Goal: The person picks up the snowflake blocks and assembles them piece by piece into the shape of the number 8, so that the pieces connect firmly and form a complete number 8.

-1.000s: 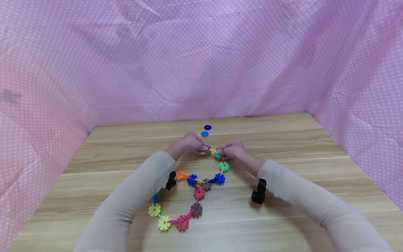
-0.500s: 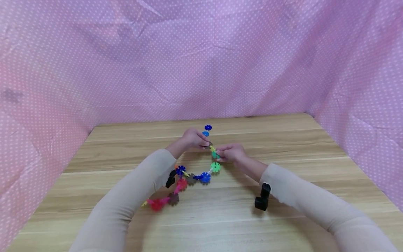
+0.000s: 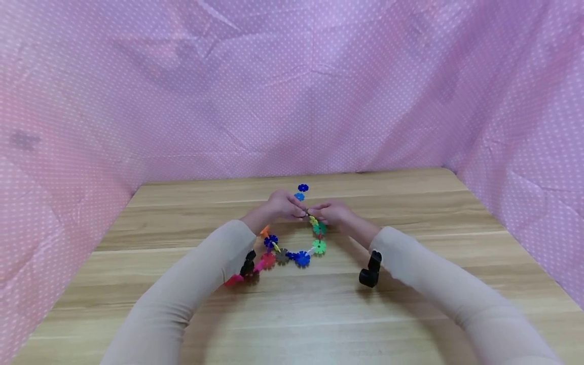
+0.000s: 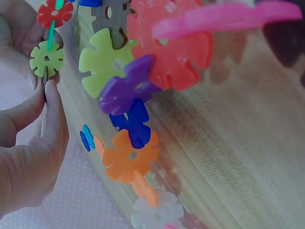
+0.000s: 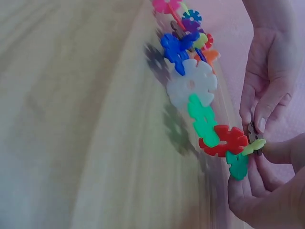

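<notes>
A chain of slotted snowflake discs runs between and below my hands. Thumb and fingers of my left hand (image 3: 285, 205) pinch the brown snowflake disc (image 5: 252, 130) at its far end. My right hand (image 3: 335, 213) holds the same end from the other side, its fingertips meeting the left ones. The right thumb lies right at the yellow-green disc (image 4: 56, 51), which is slotted into the brown one. Beside it come a green disc (image 5: 238, 168) and a red disc (image 5: 235, 139). A blue disc (image 3: 302, 259) sits lower in the loop. My left sleeve hides part of the chain.
Two blue discs, one dark (image 3: 303, 187) and one lighter (image 3: 298, 196), lie at the back of the wooden table (image 3: 410, 263). An orange disc (image 4: 125, 168) belongs to another stretch of the chain. Pink dotted cloth (image 3: 310, 101) hangs round the table.
My right hand has shifted from the green and red discs up to the brown end, against the left fingertips. The chain's near loop has been drawn back and left, partly behind the left arm.
</notes>
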A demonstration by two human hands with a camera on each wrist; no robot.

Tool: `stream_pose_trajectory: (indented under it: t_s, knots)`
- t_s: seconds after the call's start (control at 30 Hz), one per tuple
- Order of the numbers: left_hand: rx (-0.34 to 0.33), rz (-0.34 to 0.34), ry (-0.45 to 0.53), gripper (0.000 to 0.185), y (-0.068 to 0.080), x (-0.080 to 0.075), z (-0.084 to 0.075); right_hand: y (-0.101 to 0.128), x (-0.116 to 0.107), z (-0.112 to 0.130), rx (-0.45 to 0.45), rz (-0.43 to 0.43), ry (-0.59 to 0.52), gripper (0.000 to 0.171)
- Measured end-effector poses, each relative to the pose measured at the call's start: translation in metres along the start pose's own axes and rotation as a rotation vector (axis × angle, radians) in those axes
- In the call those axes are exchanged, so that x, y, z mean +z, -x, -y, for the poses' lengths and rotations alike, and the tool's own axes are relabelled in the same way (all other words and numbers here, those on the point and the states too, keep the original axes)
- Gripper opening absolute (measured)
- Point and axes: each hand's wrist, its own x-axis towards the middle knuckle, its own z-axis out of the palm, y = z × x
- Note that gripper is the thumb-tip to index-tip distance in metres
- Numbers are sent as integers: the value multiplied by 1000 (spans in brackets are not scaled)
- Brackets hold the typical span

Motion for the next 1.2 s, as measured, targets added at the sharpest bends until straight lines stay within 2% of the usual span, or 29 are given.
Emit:
stream_pose_trajectory:
  t_s: [0.1, 0.2, 0.3, 0.4, 0.43, 0.53, 0.67, 0.73, 0.87, 0.97, 1.1, 1.2]
  knots:
    - [11, -5, -42, 19, -2, -1, 0, -5, 0, 0, 20, 16, -20, 32]
    - [73, -78, -161, 17, -5, -8, 0, -7, 0, 1, 45, 23, -55, 31]
    - [158, -186, -356, 18, -13, -17, 0, -9, -1, 0, 60, 24, -83, 32]
    - [191, -249, -518, 21, -20, -23, 0, -10, -2, -1, 71, 22, -88, 31]
    - [188, -256, -574, 21, -22, -24, 0, -11, -3, -2, 76, 20, -84, 31]
    - [160, -226, -675, 5, -31, -23, 0, -13, -3, -3, 89, 18, -67, 30]
    - [139, -207, -838, 36, -44, -19, -1, -14, -4, -3, 96, 15, -71, 29]
    - [131, -228, -912, 38, -48, -18, -1, -14, -3, -2, 98, 11, -73, 29]
    - [113, -251, -1023, 21, -50, -17, 0, -14, 0, 0, 91, 10, -64, 29]
    - [125, -249, -1075, 5, -48, -12, -2, -15, 1, -1, 77, 5, -40, 30]
    - [151, -263, -1097, 21, -46, -6, -8, -16, 1, -2, 67, -13, -31, 31]
    - [142, -279, -1125, 25, -46, -4, -11, -16, 1, -2, 71, -9, -33, 31]
